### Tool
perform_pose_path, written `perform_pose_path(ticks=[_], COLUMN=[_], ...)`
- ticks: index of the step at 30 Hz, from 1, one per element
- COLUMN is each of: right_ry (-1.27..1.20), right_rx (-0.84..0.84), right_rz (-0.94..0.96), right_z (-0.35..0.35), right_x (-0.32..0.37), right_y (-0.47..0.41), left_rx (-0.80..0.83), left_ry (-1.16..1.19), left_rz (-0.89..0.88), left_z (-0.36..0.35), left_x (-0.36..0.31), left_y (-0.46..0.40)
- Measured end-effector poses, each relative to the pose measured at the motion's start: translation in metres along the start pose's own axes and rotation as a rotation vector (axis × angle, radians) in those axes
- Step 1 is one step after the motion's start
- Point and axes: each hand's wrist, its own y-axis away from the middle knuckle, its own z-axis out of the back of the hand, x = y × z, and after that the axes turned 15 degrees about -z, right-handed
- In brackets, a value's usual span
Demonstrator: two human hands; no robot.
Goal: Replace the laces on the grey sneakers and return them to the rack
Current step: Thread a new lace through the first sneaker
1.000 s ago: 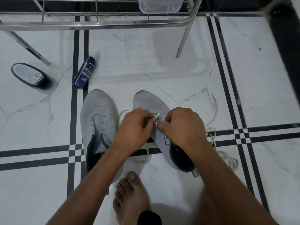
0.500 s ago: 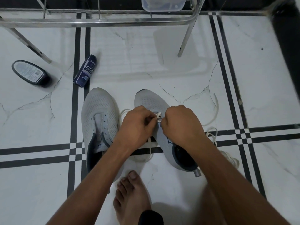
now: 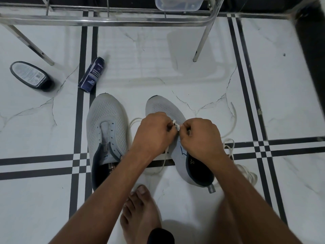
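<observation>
Both hands — left hand (image 3: 154,132), right hand (image 3: 200,136) — pinch lace (image 3: 176,125) (white) over sneaker (image 3: 165,107).

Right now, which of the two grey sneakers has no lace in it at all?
The sneaker on the left, nearer the spray can: its eyelets are bare and no hand touches it. Both hands work a white lace at the other sneaker.

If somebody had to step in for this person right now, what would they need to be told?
Left hand and right hand: both pinch the white lace ends over the right sneaker.
Left sneaker lies beside it on the floor, eyelets bare. Loose lace trails to the right.
Rack stands just beyond.
Done: threading begun on the right sneaker.
Left: finish it, lace the other, put both on the rack.
</observation>
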Motion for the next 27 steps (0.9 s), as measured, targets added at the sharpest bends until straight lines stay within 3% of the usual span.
perform_pose_path(ticks=[7, 16, 22, 27], right_ry=[-0.058, -0.26, -0.384, -0.515], right_rx=[0.003, 0.214, 0.272, 0.223], right_rz=[0.021, -0.162, -0.156, -0.231], right_z=[-0.004, -0.003, -0.006, -0.006], right_x=[-0.001, -0.014, -0.02, -0.017], right_y=[0.005, -0.011, -0.017, -0.012], left_rx=[-0.192, -0.221, -0.294, -0.354], left_ry=[0.149, 0.208, 0.201, 0.014], left_rz=[0.039, 0.013, 0.037, 0.074], left_z=[-0.016, -0.027, -0.027, -0.018], left_x=[-0.004, -0.003, -0.004, -0.035], left_y=[0.015, 0.031, 0.031, 0.057])
